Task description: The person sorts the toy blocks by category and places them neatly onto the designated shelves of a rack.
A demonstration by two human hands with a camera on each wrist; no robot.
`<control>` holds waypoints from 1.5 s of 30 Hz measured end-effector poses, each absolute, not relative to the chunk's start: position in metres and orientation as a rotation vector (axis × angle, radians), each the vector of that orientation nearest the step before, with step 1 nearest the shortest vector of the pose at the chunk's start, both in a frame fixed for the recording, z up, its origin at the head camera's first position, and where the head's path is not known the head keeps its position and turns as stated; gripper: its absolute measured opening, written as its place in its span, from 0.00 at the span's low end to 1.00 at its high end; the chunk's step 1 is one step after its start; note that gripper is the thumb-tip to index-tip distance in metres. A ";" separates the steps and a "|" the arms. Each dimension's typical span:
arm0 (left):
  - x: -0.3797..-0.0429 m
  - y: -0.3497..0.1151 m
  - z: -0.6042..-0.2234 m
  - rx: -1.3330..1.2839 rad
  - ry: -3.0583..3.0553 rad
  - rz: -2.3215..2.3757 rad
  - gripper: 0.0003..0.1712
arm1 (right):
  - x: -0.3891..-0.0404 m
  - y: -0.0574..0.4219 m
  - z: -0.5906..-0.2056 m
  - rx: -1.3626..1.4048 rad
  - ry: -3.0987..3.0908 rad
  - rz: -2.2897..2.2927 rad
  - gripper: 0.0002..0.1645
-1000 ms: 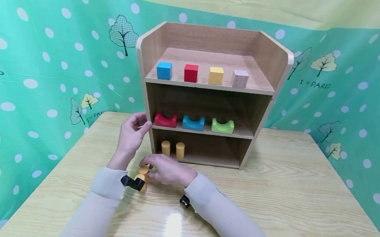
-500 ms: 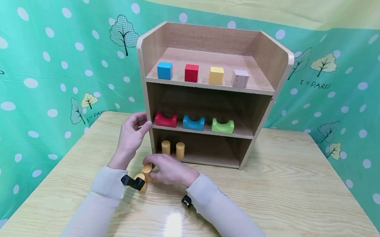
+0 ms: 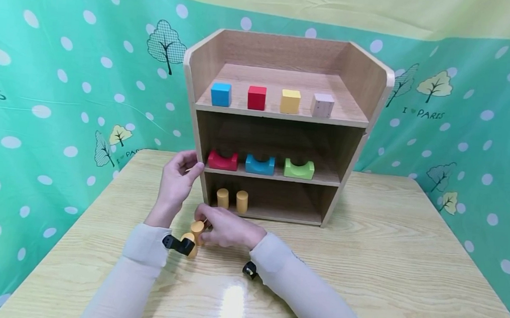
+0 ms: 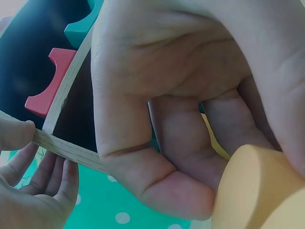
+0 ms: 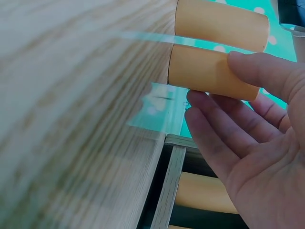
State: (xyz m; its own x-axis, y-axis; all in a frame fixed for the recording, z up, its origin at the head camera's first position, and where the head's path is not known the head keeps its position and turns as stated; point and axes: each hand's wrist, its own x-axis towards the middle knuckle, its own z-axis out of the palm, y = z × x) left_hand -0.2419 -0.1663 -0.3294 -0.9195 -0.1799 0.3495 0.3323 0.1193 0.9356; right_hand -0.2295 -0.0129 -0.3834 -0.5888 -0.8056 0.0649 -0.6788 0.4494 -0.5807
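In the head view my left hand (image 3: 177, 185) holds the left side edge of a small wooden shelf unit (image 3: 286, 51). The left wrist view shows that panel edge (image 4: 71, 150) between thumb and fingers. My right hand (image 3: 229, 228) pinches an upright wooden cylinder (image 3: 198, 226) on the table, just in front of the unit's lower left corner. In the right wrist view the thumb lies on one side of this cylinder (image 5: 200, 69), fingers on the other. A second wooden cylinder (image 3: 188, 236) stands close beside it, partly hidden by the left wrist's camera.
Two more wooden cylinders (image 3: 241, 202) stand on the bottom shelf at left. Red, blue and green (image 3: 299, 170) arch-cut blocks line the middle shelf. Blue, red, yellow and pale cubes (image 3: 322, 106) sit on top. A polka-dot curtain (image 3: 62, 89) hangs behind the table (image 3: 408, 271).
The right hand has shifted slightly to the right, and the cylinder in its fingers has moved a little right too. The left hand stays on the shelf edge.
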 end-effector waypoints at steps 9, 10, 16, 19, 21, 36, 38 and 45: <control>-0.243 -0.167 -0.330 -0.143 -2.064 -1.838 0.21 | -0.230 -0.013 -0.383 -1.310 2.488 -0.830 0.17; -0.243 -0.167 -0.330 -0.147 -2.066 -1.838 0.21 | -0.230 -0.012 -0.383 -1.312 2.486 -0.840 0.17; -0.243 -0.169 -0.329 -0.184 -2.063 -1.836 0.21 | -0.230 -0.008 -0.383 -1.294 2.492 -0.890 0.17; -0.243 -0.169 -0.329 -0.196 -2.063 -1.832 0.20 | -0.230 -0.004 -0.382 -1.273 2.501 -0.907 0.18; -0.244 -0.169 -0.330 -0.203 -2.065 -1.827 0.21 | -0.230 -0.001 -0.381 -1.261 2.498 -0.921 0.18; -0.245 -0.175 -0.329 -0.232 -2.113 -1.811 0.24 | -0.228 0.033 -0.374 -1.249 2.558 -0.972 0.21; -0.245 -0.176 -0.329 -0.238 -2.123 -1.805 0.24 | -0.228 0.038 -0.373 -1.241 2.576 -0.972 0.20; -0.246 -0.178 -0.327 -0.278 -2.142 -1.804 0.24 | -0.228 0.056 -0.373 -1.196 2.634 -0.977 0.19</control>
State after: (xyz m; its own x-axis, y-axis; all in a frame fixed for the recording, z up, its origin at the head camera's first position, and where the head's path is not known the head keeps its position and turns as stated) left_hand -0.2463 -0.1775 -0.3267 -0.9278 -0.0600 0.3683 0.3527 0.1808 0.9181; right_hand -0.2281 0.0564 -0.3733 -0.6901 -0.7025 0.1742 -0.6461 0.4895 -0.5856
